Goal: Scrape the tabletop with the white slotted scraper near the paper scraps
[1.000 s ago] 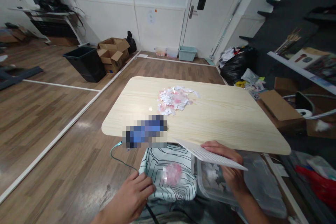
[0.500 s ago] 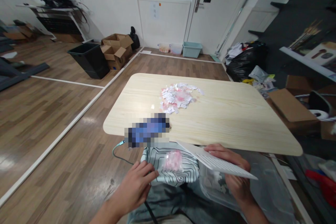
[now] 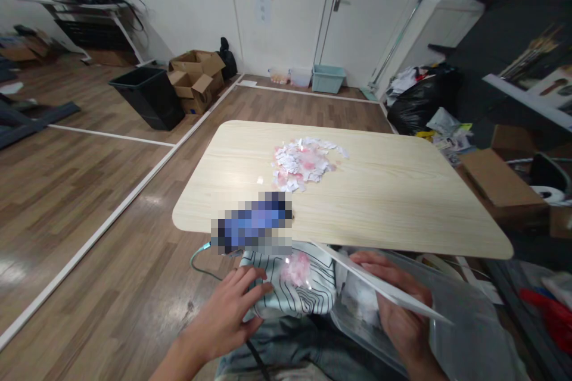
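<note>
My right hand [image 3: 400,300] grips a white ridged sheet [image 3: 378,281], tilted and now seen nearly edge-on. It hovers over a clear plastic bin [image 3: 465,315] that has whitish pieces inside, too blurred to name. My left hand [image 3: 239,306] is open, fingers apart, at the left side of a white fabric item with black line patterns [image 3: 272,303] on my lap; whether it touches the cloth I cannot tell. A small clear packet of pink pieces [image 3: 296,269] lies on that fabric.
On the wooden table [image 3: 402,190] lies a pile of white and pink scraps [image 3: 304,161]. A phone-like blurred device [image 3: 252,223] with a cable rests at its near left edge. Beyond stand a black waste bin [image 3: 149,98], cardboard boxes [image 3: 196,80] and a light-blue tub [image 3: 328,78].
The white sheet has turned to a more edge-on view and moved slightly right and down with my right hand. My left hand's fingers have spread a little. The camera has shifted slightly.
</note>
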Tool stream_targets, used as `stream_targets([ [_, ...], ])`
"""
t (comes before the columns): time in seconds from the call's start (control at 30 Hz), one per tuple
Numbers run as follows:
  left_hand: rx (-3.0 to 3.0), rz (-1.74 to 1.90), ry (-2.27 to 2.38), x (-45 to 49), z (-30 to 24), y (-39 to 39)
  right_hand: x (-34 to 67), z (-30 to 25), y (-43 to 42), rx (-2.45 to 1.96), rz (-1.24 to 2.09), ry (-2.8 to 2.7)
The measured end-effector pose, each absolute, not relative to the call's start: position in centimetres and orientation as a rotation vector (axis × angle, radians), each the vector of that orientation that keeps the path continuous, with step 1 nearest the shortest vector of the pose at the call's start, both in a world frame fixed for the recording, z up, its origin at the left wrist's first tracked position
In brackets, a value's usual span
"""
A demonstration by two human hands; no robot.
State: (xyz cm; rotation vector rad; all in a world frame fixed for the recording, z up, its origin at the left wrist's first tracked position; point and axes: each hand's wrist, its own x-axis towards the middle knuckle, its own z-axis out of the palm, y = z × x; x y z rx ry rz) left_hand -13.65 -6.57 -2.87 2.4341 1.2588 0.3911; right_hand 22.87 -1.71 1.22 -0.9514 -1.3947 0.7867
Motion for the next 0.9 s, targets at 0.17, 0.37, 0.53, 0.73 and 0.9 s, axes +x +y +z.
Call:
stream_targets([
  [0.17, 2.427, 0.458, 1.439, -12.5, -1.6, -7.1, 24.2, 3.1, 0.6, -0.918, 0.742, -1.242],
  [0.37, 2.493, 0.766, 1.421, -10.0, 0.6, -8.0, 24.6, 2.6, 2.2, -0.989, 0.714, -1.23],
  [0.53, 2.738, 0.831, 0.852, -3.7, 0.8, -7.0, 25.7, 2.6, 3.0, -1.033, 0.716, -1.256],
  [0.73, 2.966, 0.398, 0.329, 1.4, 0.6, -2.2, 26.6, 1.4, 3.8, -1.064, 0.719, -1.12],
  [0.9, 2.986, 0.356, 0.067, 2.5, 0.5, 2.0, 26.8, 1.4, 3.8, -1.07, 0.71, -1.061],
])
